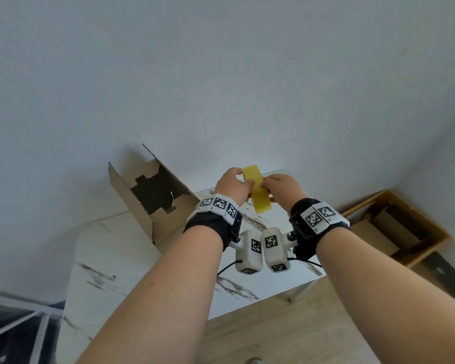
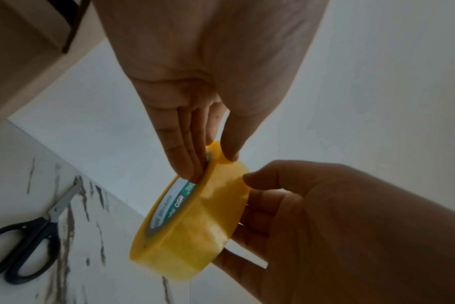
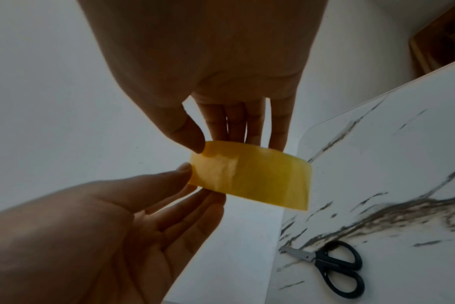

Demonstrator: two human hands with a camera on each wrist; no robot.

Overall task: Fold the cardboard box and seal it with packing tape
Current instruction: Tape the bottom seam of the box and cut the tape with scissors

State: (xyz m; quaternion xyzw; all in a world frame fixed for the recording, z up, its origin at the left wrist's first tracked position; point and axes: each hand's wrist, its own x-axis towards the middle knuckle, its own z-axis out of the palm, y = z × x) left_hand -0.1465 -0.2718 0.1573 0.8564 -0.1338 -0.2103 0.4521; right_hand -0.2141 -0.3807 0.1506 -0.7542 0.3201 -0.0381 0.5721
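Note:
A yellow packing tape roll (image 1: 256, 191) is held up in the air above the table by both hands. My left hand (image 1: 234, 182) pinches it, fingers against the inner core and thumb on the outer face, as the left wrist view shows on the roll (image 2: 195, 230). My right hand (image 1: 276, 185) grips the roll's other side, thumb on the outer tape surface (image 3: 252, 176) and fingers behind it. The brown cardboard box (image 1: 153, 198) stands open on the table to the left of the hands, flaps up, dark inside.
Black-handled scissors (image 3: 333, 265) lie on the white marble-pattern table (image 1: 111, 258), below the roll. A wooden crate (image 1: 394, 227) sits on the floor at the right. A plain wall is close behind the table.

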